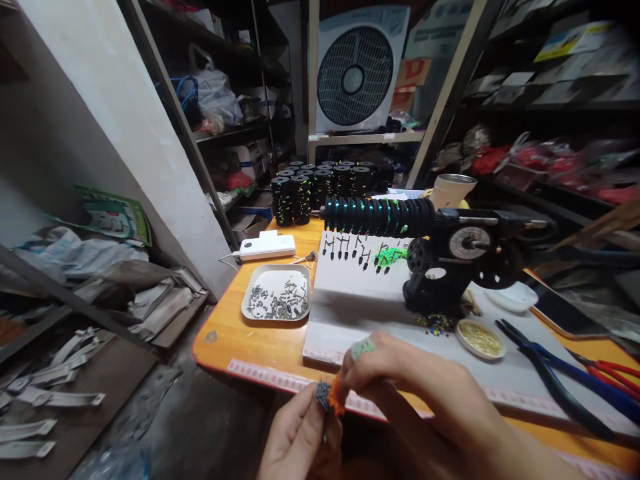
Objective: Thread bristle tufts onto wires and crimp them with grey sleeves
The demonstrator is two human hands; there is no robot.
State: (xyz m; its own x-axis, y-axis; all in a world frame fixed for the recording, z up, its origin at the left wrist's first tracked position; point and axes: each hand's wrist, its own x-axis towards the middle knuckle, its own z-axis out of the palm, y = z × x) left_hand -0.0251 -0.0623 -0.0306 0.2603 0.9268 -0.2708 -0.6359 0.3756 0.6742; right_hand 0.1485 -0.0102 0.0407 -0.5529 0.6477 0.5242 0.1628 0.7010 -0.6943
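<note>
Above the table's front edge, my left hand (pixel 305 430) is closed, pinching a small grey textured piece (pixel 323 396) between thumb and finger. Pressed against that piece is a fuzzy orange bit (pixel 337 398), its exact kind unclear. My right hand (pixel 400 373) is closed on the orange bit from the other side, fingertips bent down. A pale green wrap (pixel 363 347) covers part of one right finger. Beyond my hands, a white tray (pixel 246 303) holds many small grey metal parts. A black winding machine (pixel 440 267) carries a row of black discs (pixel 380 215).
Pliers with dark blue handles (pixel 555 373) and a red-handled tool (pixel 613 370) lie at right, beside a dish of small pale pieces (pixel 481 339) and a phone (pixel 570 310). Behind stand stacked black spools (pixel 323 183), a white power bank (pixel 267 247) and a box fan (pixel 355 73).
</note>
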